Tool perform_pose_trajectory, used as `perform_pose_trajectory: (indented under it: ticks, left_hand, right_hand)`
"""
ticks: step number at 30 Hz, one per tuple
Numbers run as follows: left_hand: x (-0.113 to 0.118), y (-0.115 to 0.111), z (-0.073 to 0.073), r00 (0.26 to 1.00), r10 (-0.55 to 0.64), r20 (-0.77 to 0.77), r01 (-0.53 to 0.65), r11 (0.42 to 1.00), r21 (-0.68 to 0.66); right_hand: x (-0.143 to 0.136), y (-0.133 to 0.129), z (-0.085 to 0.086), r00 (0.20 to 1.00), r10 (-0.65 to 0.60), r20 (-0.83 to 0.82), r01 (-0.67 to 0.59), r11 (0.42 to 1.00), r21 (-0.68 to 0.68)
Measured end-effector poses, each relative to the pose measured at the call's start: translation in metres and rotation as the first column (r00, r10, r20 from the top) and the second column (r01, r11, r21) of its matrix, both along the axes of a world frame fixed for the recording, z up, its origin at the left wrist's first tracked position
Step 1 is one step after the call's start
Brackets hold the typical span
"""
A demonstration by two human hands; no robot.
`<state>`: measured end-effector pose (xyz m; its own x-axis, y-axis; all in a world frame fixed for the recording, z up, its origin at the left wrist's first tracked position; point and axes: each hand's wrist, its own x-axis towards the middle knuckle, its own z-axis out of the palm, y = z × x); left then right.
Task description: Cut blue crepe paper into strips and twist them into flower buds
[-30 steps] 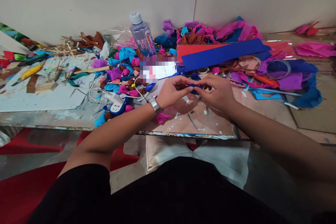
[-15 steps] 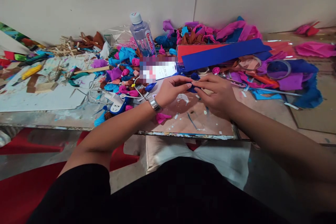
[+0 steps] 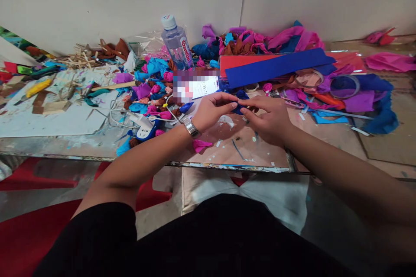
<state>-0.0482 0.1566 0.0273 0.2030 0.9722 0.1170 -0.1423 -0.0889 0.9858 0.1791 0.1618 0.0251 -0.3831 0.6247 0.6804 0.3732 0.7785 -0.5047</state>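
Between my two hands is a small piece of dark blue crepe paper (image 3: 239, 108), mostly covered by the fingers. My left hand (image 3: 214, 110) pinches its left side with thumb and forefinger; a metal watch is on that wrist. On the other side, the fingertips of my right hand (image 3: 267, 117) close on the same piece. Just beyond the hands lies a phone (image 3: 203, 87) with a lit screen. A long strip of blue paper (image 3: 279, 67) rests on a red sheet (image 3: 247, 62) behind them.
A plastic bottle (image 3: 177, 47) stands upright at the back. Crumpled coloured paper (image 3: 157, 67) heaps around it. A blue-and-white power strip (image 3: 146, 130) with cables sits left of my wrist. Tape rolls (image 3: 345, 85) lie right, a yellow-handled cutter (image 3: 39, 88) far left.
The fingers of my right hand have shifted slightly on the blue paper, and a little more of it shows. Everything else stays in place.
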Motion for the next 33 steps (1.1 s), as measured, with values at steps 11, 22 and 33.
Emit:
perform_pose_trajectory:
  ticks: [11, 22, 33]
  left_hand:
    - [0.0016, -0.0001, 0.0023, 0.982, -0.005, 0.188, 0.044, 0.977, -0.208]
    - [0.0016, -0.0004, 0.0073, 0.988, 0.008, 0.151, 0.028, 0.971, -0.237]
    - [0.0004, 0.0, 0.0064, 0.987, -0.039, 0.157, 0.076, 0.968, -0.238]
  right_hand:
    - [0.0059, 0.0045, -0.0011, 0.994, 0.002, 0.111, -0.029, 0.97, 0.242]
    - [0.0053, 0.0061, -0.0022, 0.996, 0.013, 0.083, -0.031, 0.974, 0.225]
    - [0.0045, 0.0062, -0.0023, 0.999, -0.001, 0.044, -0.009, 0.975, 0.223]
